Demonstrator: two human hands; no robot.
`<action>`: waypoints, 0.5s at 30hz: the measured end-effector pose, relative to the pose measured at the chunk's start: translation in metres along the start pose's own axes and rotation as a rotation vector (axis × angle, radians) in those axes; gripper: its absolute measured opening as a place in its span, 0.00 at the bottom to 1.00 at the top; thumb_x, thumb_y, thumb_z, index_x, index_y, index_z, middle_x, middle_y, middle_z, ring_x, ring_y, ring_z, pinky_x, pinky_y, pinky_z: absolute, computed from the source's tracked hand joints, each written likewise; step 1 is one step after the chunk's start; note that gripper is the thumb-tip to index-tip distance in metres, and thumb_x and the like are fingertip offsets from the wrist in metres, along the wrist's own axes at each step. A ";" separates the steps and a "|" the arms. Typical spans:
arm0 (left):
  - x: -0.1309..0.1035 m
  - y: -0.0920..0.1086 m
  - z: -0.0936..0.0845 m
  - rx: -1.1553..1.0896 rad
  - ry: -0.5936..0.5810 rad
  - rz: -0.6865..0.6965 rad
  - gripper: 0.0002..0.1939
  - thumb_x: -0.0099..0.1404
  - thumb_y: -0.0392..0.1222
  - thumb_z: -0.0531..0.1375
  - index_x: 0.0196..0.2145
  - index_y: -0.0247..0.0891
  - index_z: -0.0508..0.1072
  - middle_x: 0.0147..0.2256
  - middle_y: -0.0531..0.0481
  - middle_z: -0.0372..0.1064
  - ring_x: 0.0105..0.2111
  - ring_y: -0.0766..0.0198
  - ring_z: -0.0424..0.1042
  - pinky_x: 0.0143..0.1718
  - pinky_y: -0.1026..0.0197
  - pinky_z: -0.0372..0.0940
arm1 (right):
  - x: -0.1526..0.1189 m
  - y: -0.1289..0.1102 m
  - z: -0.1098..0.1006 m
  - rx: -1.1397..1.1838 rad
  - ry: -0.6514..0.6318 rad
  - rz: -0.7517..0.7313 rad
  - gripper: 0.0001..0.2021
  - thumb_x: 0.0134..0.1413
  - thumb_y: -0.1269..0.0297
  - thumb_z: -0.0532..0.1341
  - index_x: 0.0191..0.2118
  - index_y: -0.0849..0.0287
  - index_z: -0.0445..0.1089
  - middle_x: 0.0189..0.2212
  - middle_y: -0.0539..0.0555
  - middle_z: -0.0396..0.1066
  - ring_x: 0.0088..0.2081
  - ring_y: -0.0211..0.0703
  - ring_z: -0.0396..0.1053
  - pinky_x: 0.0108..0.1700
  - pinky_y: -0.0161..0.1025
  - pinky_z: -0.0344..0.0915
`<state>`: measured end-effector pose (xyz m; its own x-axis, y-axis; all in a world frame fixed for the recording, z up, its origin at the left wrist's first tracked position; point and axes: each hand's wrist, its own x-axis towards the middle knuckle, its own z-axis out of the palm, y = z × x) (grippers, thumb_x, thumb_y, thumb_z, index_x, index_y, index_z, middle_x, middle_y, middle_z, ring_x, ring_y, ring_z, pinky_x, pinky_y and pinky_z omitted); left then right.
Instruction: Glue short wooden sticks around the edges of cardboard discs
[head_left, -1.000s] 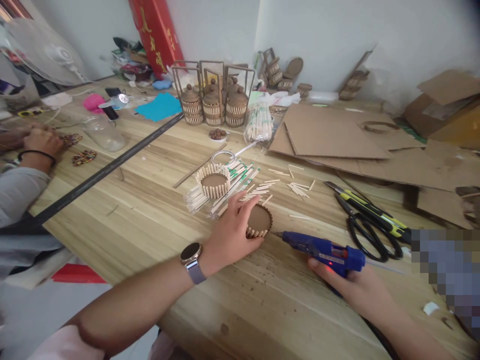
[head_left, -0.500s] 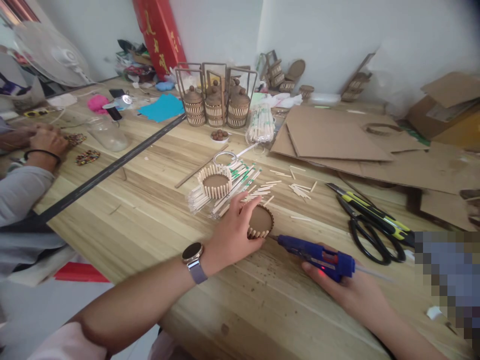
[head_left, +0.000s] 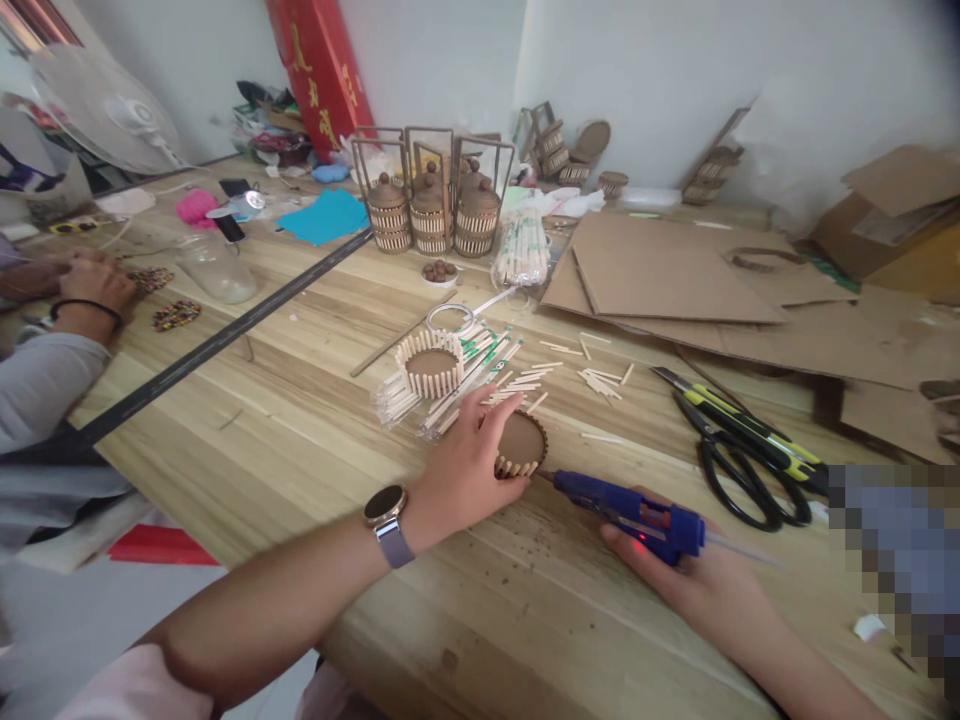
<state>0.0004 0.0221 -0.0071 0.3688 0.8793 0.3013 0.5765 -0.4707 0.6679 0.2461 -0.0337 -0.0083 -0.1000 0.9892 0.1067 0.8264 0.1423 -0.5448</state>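
Observation:
My left hand (head_left: 476,465) grips the near left side of a round brown cardboard base (head_left: 523,440), which has short wooden sticks standing along its near edge. My right hand (head_left: 675,560) is wrapped round a blue glue gun (head_left: 626,510) with a red light on it. The gun's nozzle points left and meets the rim of the base or lies very close to it. Behind my left hand stands a finished-looking ring of upright sticks on a brown base (head_left: 431,370), beside wrapped sticks (head_left: 480,375). Loose cut sticks (head_left: 600,382) lie farther right.
Black scissors (head_left: 739,480) and a yellow-black cutter (head_left: 757,430) lie at the right, below cardboard sheets (head_left: 675,270). Lidded stick baskets (head_left: 431,215) stand at the back, near a bowl of brown balls (head_left: 439,271). At the left are another person's hands (head_left: 94,280) and a jar (head_left: 217,270).
The glue gun and my right hand have shifted very slightly left. My left hand and the round base have stayed in place.

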 end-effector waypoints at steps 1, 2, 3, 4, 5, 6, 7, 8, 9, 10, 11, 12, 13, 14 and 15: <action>0.000 0.000 0.000 -0.002 0.002 0.002 0.44 0.52 0.33 0.67 0.62 0.48 0.50 0.61 0.39 0.45 0.58 0.48 0.59 0.54 0.45 0.65 | 0.000 0.000 0.000 0.001 0.006 0.001 0.17 0.47 0.48 0.58 0.31 0.55 0.76 0.31 0.58 0.81 0.33 0.56 0.79 0.35 0.49 0.76; 0.000 0.000 0.000 -0.004 0.002 0.004 0.44 0.52 0.33 0.67 0.62 0.47 0.50 0.61 0.39 0.45 0.58 0.48 0.60 0.54 0.45 0.65 | 0.000 -0.001 0.000 0.004 0.013 0.004 0.17 0.47 0.48 0.59 0.31 0.56 0.76 0.31 0.59 0.81 0.33 0.56 0.79 0.35 0.49 0.76; 0.000 0.000 0.000 -0.007 0.000 0.004 0.44 0.52 0.33 0.67 0.62 0.47 0.50 0.61 0.39 0.45 0.58 0.48 0.60 0.54 0.46 0.65 | 0.001 -0.002 0.000 0.008 0.019 0.004 0.17 0.47 0.48 0.59 0.31 0.56 0.76 0.31 0.59 0.81 0.33 0.56 0.79 0.35 0.48 0.76; 0.000 0.000 0.000 -0.008 -0.001 0.002 0.44 0.53 0.33 0.67 0.62 0.46 0.50 0.61 0.39 0.45 0.58 0.48 0.60 0.53 0.47 0.66 | 0.001 -0.003 0.000 0.012 0.021 0.005 0.16 0.46 0.49 0.59 0.31 0.56 0.75 0.31 0.58 0.81 0.32 0.56 0.79 0.35 0.47 0.76; 0.000 0.001 0.000 -0.009 -0.002 0.000 0.44 0.53 0.33 0.67 0.62 0.46 0.50 0.61 0.39 0.45 0.59 0.48 0.59 0.53 0.47 0.66 | 0.002 -0.005 -0.001 0.020 0.024 0.002 0.15 0.46 0.49 0.59 0.30 0.55 0.75 0.30 0.57 0.81 0.31 0.55 0.79 0.34 0.47 0.76; 0.000 0.001 0.000 -0.008 -0.003 0.000 0.44 0.53 0.33 0.67 0.62 0.45 0.50 0.61 0.39 0.45 0.59 0.48 0.59 0.53 0.47 0.66 | 0.002 -0.007 -0.001 0.030 0.025 -0.003 0.14 0.46 0.49 0.59 0.30 0.54 0.74 0.29 0.56 0.81 0.30 0.54 0.79 0.34 0.46 0.76; 0.000 0.001 0.000 -0.005 -0.002 0.002 0.44 0.53 0.33 0.67 0.62 0.45 0.50 0.61 0.39 0.45 0.60 0.48 0.58 0.54 0.47 0.66 | 0.002 -0.009 -0.002 0.042 0.022 -0.008 0.13 0.47 0.50 0.59 0.30 0.54 0.74 0.28 0.55 0.81 0.30 0.54 0.79 0.33 0.45 0.76; 0.000 0.001 0.000 -0.001 0.000 0.006 0.44 0.53 0.33 0.67 0.62 0.45 0.50 0.61 0.38 0.45 0.60 0.48 0.57 0.54 0.47 0.65 | 0.003 -0.011 -0.003 0.054 0.024 -0.013 0.12 0.47 0.50 0.59 0.29 0.53 0.73 0.27 0.54 0.80 0.29 0.53 0.78 0.32 0.45 0.76; 0.000 0.001 -0.001 0.005 0.001 0.010 0.44 0.53 0.33 0.67 0.62 0.44 0.50 0.61 0.38 0.45 0.61 0.48 0.56 0.55 0.47 0.64 | 0.003 -0.013 -0.003 0.063 0.027 -0.016 0.12 0.46 0.51 0.59 0.29 0.52 0.73 0.27 0.54 0.80 0.29 0.53 0.78 0.32 0.44 0.76; 0.000 0.001 0.000 0.011 0.003 0.015 0.44 0.53 0.33 0.67 0.62 0.44 0.50 0.61 0.38 0.46 0.61 0.47 0.55 0.56 0.46 0.63 | 0.003 -0.014 -0.004 0.069 0.028 -0.016 0.11 0.46 0.51 0.59 0.29 0.51 0.72 0.27 0.53 0.80 0.28 0.53 0.78 0.31 0.44 0.76; 0.000 0.001 0.000 0.018 0.004 0.018 0.43 0.53 0.33 0.67 0.62 0.44 0.50 0.61 0.37 0.46 0.62 0.47 0.54 0.57 0.45 0.62 | 0.004 -0.015 -0.004 0.072 0.029 -0.015 0.11 0.46 0.52 0.59 0.28 0.51 0.72 0.26 0.53 0.80 0.28 0.53 0.78 0.30 0.43 0.75; 0.001 0.001 0.000 0.024 0.005 0.018 0.43 0.53 0.33 0.67 0.62 0.44 0.50 0.61 0.37 0.46 0.62 0.47 0.54 0.58 0.44 0.61 | 0.004 -0.016 -0.004 0.073 0.030 -0.013 0.10 0.46 0.52 0.59 0.29 0.51 0.72 0.26 0.53 0.80 0.28 0.53 0.78 0.30 0.43 0.75; 0.000 0.001 0.000 0.027 0.006 0.017 0.44 0.53 0.33 0.67 0.62 0.44 0.50 0.61 0.38 0.46 0.62 0.47 0.54 0.58 0.43 0.61 | 0.004 -0.017 -0.004 0.073 0.029 -0.011 0.10 0.45 0.52 0.59 0.29 0.51 0.72 0.26 0.53 0.80 0.28 0.53 0.78 0.30 0.43 0.75; 0.000 0.001 0.000 0.028 0.007 0.016 0.44 0.53 0.33 0.67 0.62 0.45 0.50 0.61 0.38 0.46 0.62 0.46 0.54 0.59 0.43 0.60 | 0.004 -0.017 -0.004 0.071 0.026 -0.010 0.10 0.45 0.52 0.59 0.29 0.51 0.72 0.25 0.53 0.80 0.27 0.52 0.78 0.29 0.43 0.75; 0.000 0.001 0.000 0.028 0.008 0.017 0.44 0.53 0.33 0.67 0.62 0.45 0.50 0.61 0.38 0.46 0.62 0.46 0.53 0.59 0.43 0.60 | 0.004 -0.017 -0.004 0.070 0.021 -0.012 0.10 0.46 0.52 0.59 0.29 0.51 0.72 0.25 0.52 0.80 0.27 0.52 0.78 0.29 0.43 0.75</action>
<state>0.0009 0.0218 -0.0060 0.3728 0.8718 0.3178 0.5902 -0.4871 0.6437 0.2337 -0.0322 0.0050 -0.0976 0.9865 0.1311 0.7842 0.1574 -0.6002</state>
